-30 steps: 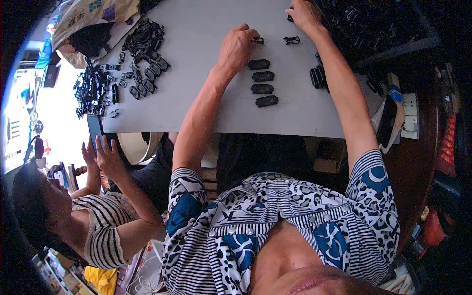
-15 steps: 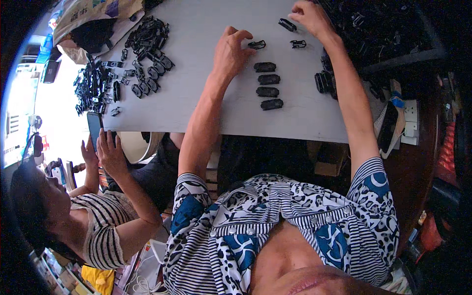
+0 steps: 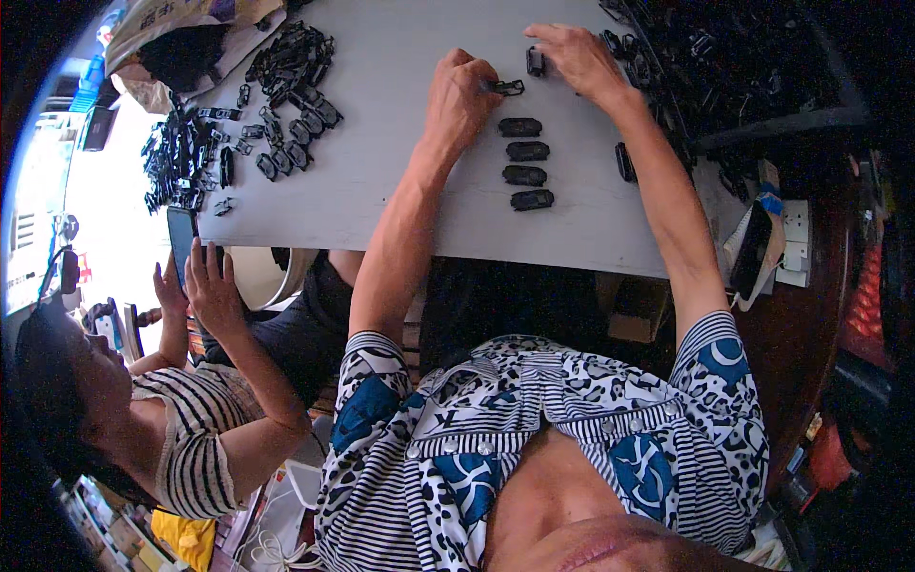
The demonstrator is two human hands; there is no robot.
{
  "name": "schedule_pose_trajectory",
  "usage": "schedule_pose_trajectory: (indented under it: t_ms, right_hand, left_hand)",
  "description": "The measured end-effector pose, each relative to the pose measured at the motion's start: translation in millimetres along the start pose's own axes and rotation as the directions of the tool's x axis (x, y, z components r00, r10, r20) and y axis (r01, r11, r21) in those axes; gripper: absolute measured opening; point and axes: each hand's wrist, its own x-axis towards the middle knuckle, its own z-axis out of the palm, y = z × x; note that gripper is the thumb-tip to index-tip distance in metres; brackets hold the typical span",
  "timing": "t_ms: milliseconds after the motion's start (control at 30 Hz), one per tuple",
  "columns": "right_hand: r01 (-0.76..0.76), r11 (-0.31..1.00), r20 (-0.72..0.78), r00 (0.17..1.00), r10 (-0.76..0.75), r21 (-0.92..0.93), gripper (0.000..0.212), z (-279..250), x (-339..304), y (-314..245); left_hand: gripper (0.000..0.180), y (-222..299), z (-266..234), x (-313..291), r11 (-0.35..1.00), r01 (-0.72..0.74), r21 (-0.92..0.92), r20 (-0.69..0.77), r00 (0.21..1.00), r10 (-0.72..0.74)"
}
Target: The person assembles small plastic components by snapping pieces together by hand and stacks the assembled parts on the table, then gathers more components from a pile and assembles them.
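Observation:
My left hand (image 3: 461,95) rests on the white table (image 3: 391,114), its fingertips pinching a small black frame-shaped part (image 3: 507,87). My right hand (image 3: 575,59) lies just right of it, fingers on a small black block part (image 3: 535,61). Below the two hands, several finished black oval pieces (image 3: 525,163) lie in a neat column on the table. The lowest one (image 3: 532,199) is near the front edge.
A heap of loose black parts (image 3: 286,86) spreads over the table's left side, and another dark pile fills a tray (image 3: 734,67) at the right. A seated person at the lower left holds a phone (image 3: 181,243) in both hands. A white power strip (image 3: 793,248) hangs at the right.
Both my hands have drawn closer together above the column of pieces. The right hand came in from the far right with a black part; the left hand now pinches the frame part.

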Motion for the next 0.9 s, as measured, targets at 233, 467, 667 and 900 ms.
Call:
schedule_pose_trajectory:
  t_ms: [233,467,667,900]
  right_hand:
    - [0.331,0.943,0.059,0.943,-0.328,-0.035,0.028,-18.2,-5.5,0.3]
    - [0.233,0.929,0.061,0.964,-0.261,0.286,0.025,-17.8,-15.7,-28.7]
    - [0.305,0.939,0.079,0.944,-0.32,0.158,0.024,-8.9,-17.0,-33.3]
    - [0.314,0.94,0.125,0.936,-0.33,0.132,0.022,-1.9,-14.6,-32.8]
  left_hand:
    - [0.029,4.2,-4.3,-2.3,0.999,-0.028,0.026,0.007,1.0,0.028]
    - [0.032,5.2,-6.2,-3.2,0.998,-0.019,-0.053,-0.027,0.999,0.017]
    - [0.034,-4.4,-1.9,-1.8,0.995,-0.066,-0.074,-0.066,0.996,0.061]
    - [0.036,-2.2,-4.4,1.1,0.997,-0.063,-0.044,-0.042,0.997,0.061]
